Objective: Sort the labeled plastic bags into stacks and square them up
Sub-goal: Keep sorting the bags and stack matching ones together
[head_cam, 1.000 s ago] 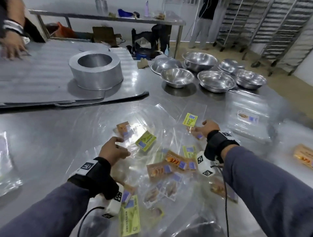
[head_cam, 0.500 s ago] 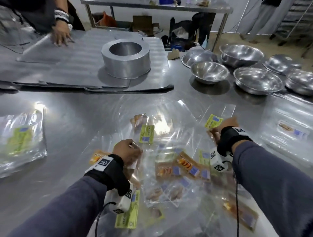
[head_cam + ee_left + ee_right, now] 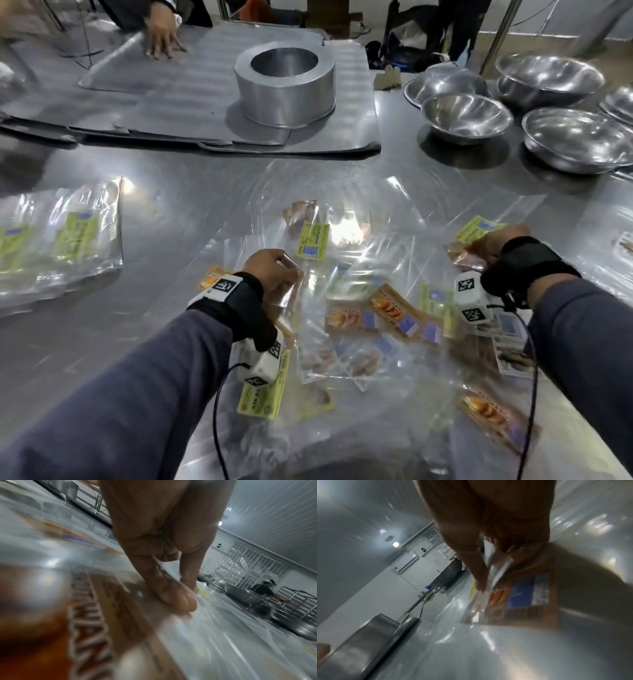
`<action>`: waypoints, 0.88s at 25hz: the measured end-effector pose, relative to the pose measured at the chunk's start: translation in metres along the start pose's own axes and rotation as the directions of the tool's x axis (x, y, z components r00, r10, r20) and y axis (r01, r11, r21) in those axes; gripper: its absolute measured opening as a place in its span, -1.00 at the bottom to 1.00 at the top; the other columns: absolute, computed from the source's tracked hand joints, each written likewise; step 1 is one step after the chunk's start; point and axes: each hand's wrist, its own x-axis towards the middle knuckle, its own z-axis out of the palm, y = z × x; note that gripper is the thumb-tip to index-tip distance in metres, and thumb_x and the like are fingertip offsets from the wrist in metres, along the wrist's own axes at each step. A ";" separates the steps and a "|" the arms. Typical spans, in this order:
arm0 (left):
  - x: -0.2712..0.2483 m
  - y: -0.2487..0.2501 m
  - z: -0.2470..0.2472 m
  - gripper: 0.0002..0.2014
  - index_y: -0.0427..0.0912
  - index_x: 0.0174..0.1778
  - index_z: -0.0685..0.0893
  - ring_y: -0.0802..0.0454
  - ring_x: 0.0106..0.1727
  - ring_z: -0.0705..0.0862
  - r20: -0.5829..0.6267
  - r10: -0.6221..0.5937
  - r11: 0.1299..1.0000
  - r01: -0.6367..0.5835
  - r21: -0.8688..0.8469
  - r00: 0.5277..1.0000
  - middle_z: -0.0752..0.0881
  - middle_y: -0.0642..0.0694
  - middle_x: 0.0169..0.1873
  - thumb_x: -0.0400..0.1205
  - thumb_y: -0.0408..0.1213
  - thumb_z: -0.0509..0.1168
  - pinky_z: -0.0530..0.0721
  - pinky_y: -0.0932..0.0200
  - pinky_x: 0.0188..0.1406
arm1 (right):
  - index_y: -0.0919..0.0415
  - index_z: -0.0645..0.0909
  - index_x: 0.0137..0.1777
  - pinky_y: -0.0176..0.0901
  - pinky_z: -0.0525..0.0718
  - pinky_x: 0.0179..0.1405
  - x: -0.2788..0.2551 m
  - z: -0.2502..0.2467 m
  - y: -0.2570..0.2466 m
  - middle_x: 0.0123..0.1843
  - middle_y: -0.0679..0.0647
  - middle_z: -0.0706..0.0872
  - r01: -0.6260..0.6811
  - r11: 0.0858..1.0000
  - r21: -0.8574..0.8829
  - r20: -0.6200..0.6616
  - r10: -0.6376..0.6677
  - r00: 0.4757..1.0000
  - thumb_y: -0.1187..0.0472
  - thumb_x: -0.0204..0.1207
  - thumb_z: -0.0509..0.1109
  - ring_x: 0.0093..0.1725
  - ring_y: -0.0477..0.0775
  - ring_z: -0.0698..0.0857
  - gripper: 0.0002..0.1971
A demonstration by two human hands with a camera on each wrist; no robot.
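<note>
Several clear plastic bags with green or orange labels lie jumbled on the steel table (image 3: 171,212) in front of me. My left hand (image 3: 270,270) pinches the edge of an orange-labeled bag (image 3: 109,601) between thumb and fingers at the pile's left side. My right hand (image 3: 489,245) grips a few bags at the pile's right edge, an orange-labeled one (image 3: 527,596) facing the wrist camera and a green-labeled one (image 3: 478,228) sticking out beyond the fingers. A stack of green-labeled bags (image 3: 58,240) lies apart at the left.
A metal ring mould (image 3: 284,82) stands on grey sheets (image 3: 137,102) at the back. Several steel bowls (image 3: 466,116) crowd the back right. Another person's hand (image 3: 162,34) presses on the sheets at the far left. More bags (image 3: 609,240) lie at the right edge.
My left hand has drawn back toward me and taken hold of an orange-labeled bag. My view swung left, bringing the green stack into sight. The right hand keeps its bags.
</note>
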 end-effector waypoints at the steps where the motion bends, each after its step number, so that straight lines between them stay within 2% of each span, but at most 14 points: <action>1: 0.000 0.003 0.001 -0.85 -0.23 -0.28 0.59 0.06 -0.47 0.57 0.003 -0.011 1.000 0.011 -0.004 1.000 0.63 -0.13 -0.43 0.51 -0.45 0.44 0.59 0.34 -0.58 | 0.07 0.33 -0.35 -0.38 0.51 -0.57 -0.003 -0.004 -0.002 -0.02 0.13 0.53 0.033 0.998 -0.051 0.034 -0.032 0.999 0.31 0.51 0.42 -0.10 0.02 0.49 -0.66; 3: -0.003 0.006 0.000 -0.84 -0.21 -0.29 0.59 0.06 -0.46 0.56 0.020 -0.026 1.000 0.026 0.016 0.999 0.62 -0.12 -0.44 0.51 -0.46 0.43 0.59 0.31 -0.55 | 0.13 0.49 -0.28 -0.32 0.58 -0.28 -0.007 -0.012 -0.009 0.13 0.11 0.60 0.056 0.996 -0.063 0.016 -0.055 0.998 0.32 0.53 0.38 0.00 0.06 0.54 -0.81; 4: -0.003 0.007 -0.003 -0.84 -0.19 -0.30 0.59 0.06 -0.45 0.55 0.046 -0.028 0.998 0.026 0.050 0.999 0.63 -0.10 -0.45 0.52 -0.45 0.43 0.57 0.28 -0.50 | 0.25 0.62 -0.12 -0.20 0.60 -0.08 -0.012 -0.017 -0.014 0.26 0.14 0.63 0.077 0.995 -0.062 -0.027 -0.079 0.997 0.32 0.53 0.39 0.10 0.11 0.60 -0.98; 5: -0.004 0.010 -0.007 -0.83 -0.17 -0.30 0.59 0.06 -0.46 0.53 0.077 -0.025 0.997 0.020 0.071 0.997 0.62 -0.07 -0.48 0.53 -0.45 0.41 0.52 0.28 -0.48 | 0.36 0.65 0.10 -0.12 0.60 0.02 -0.020 -0.020 -0.023 0.34 0.19 0.62 0.113 0.992 -0.048 -0.053 -0.116 0.992 0.33 0.54 0.39 0.19 0.17 0.64 -0.82; 6: -0.006 0.012 -0.013 -0.83 -0.16 -0.31 0.59 0.07 -0.51 0.49 0.102 -0.011 0.998 0.005 0.057 0.995 0.62 -0.05 -0.53 0.54 -0.46 0.39 0.48 0.30 -0.51 | 0.44 0.59 0.26 -0.12 0.64 -0.07 -0.029 -0.021 -0.030 0.34 0.22 0.61 0.139 0.989 -0.050 -0.068 -0.143 0.987 0.36 0.55 0.37 0.18 0.19 0.70 -0.70; 7: -0.008 0.013 -0.019 -0.83 -0.17 -0.31 0.58 0.10 -0.57 0.45 0.115 0.011 1.000 -0.012 0.004 0.993 0.61 -0.03 -0.57 0.55 -0.47 0.38 0.44 0.33 -0.57 | 0.48 0.53 0.33 -0.18 0.69 -0.31 -0.041 -0.018 -0.037 0.25 0.25 0.64 0.198 0.976 0.090 -0.045 -0.195 0.980 0.44 0.56 0.33 -0.02 0.16 0.79 -0.65; 8: -0.012 0.014 -0.024 -0.83 -0.18 -0.30 0.57 0.13 -0.62 0.41 0.108 0.039 0.997 -0.032 -0.064 0.993 0.62 -0.06 -0.56 0.56 -0.46 0.37 0.39 0.36 -0.62 | 0.52 0.48 0.35 -0.20 0.68 -0.55 -0.056 -0.012 -0.043 0.07 0.28 0.68 0.244 0.940 0.238 -0.010 -0.249 0.968 0.52 0.54 0.29 -0.34 0.08 0.81 -0.63; 9: -0.017 0.015 -0.029 -0.83 -0.18 -0.29 0.54 0.16 -0.66 0.40 0.084 0.071 0.989 -0.059 -0.133 0.994 0.66 -0.11 -0.49 0.59 -0.44 0.35 0.35 0.40 -0.67 | 0.54 0.45 0.36 -0.24 0.65 -0.67 -0.068 -0.004 -0.047 -0.11 0.29 0.70 0.272 0.885 0.379 0.027 -0.304 0.952 0.59 0.51 0.27 -0.57 -0.01 0.73 -0.61; 10: -0.024 0.015 -0.034 -0.84 -0.19 -0.25 0.50 0.19 -0.71 0.42 0.050 0.103 0.975 -0.091 -0.202 0.993 0.71 -0.15 -0.43 0.62 -0.43 0.31 0.34 0.42 -0.72 | 0.54 0.43 0.35 -0.27 0.63 -0.71 -0.087 0.008 -0.051 -0.24 0.24 0.71 0.274 0.854 0.443 0.061 -0.333 0.941 0.61 0.47 0.29 -0.67 -0.06 0.66 -0.58; 12: -0.037 0.010 -0.044 -0.92 -0.23 -0.08 0.44 0.17 -0.74 0.55 0.024 0.142 0.923 -0.124 -0.365 0.990 0.75 -0.12 -0.46 0.67 -0.46 0.21 0.41 0.42 -0.78 | 0.42 0.41 0.31 -0.33 0.62 -0.67 -0.121 0.043 -0.059 -0.30 0.19 0.65 0.290 0.843 0.453 0.147 -0.392 0.908 0.58 0.44 0.34 -0.67 -0.11 0.65 -0.56; 14: -0.044 -0.003 -0.057 -0.84 -0.20 0.12 0.39 0.10 -0.63 0.69 0.049 0.147 0.871 -0.106 -0.479 0.988 0.77 -0.13 -0.36 0.69 -0.46 0.19 0.55 0.35 -0.73 | 0.28 0.36 0.20 -0.35 0.62 -0.60 -0.158 0.086 -0.063 -0.30 0.16 0.62 0.305 0.842 0.445 0.264 -0.449 0.854 0.57 0.44 0.35 -0.66 -0.15 0.63 -0.60; 17: -0.038 -0.038 -0.087 -0.61 -0.17 0.28 0.40 0.15 -0.53 0.62 -0.033 0.165 0.892 -0.164 -0.420 0.986 0.73 -0.25 -0.06 0.58 -0.35 0.36 0.50 0.37 -0.63 | 0.24 0.32 0.15 -0.33 0.58 -0.58 -0.207 0.152 -0.069 -0.30 0.13 0.62 0.322 0.852 0.413 0.397 -0.486 0.779 0.56 0.48 0.33 -0.63 -0.13 0.60 -0.63; 19: -0.036 -0.060 -0.124 -0.61 -0.20 0.36 0.40 0.16 -0.44 0.57 -0.108 0.161 0.885 -0.192 -0.424 0.981 0.71 -0.16 -0.08 0.62 -0.44 0.30 0.51 0.38 -0.58 | 0.25 0.31 0.14 -0.32 0.56 -0.60 -0.229 0.197 -0.079 -0.28 0.14 0.62 0.339 0.856 0.390 0.446 -0.497 0.744 0.57 0.48 0.33 -0.62 -0.13 0.61 -0.63; 22: -0.037 -0.091 -0.197 -0.65 -0.15 0.32 0.38 0.12 -0.44 0.70 -0.153 0.168 0.861 -0.220 -0.458 0.974 0.70 -0.11 -0.10 0.66 -0.55 0.17 0.65 0.34 -0.52 | 0.27 0.32 0.14 -0.33 0.54 -0.61 -0.263 0.265 -0.108 -0.23 0.18 0.63 0.368 0.857 0.359 0.510 -0.511 0.692 0.56 0.48 0.34 -0.63 -0.17 0.61 -0.65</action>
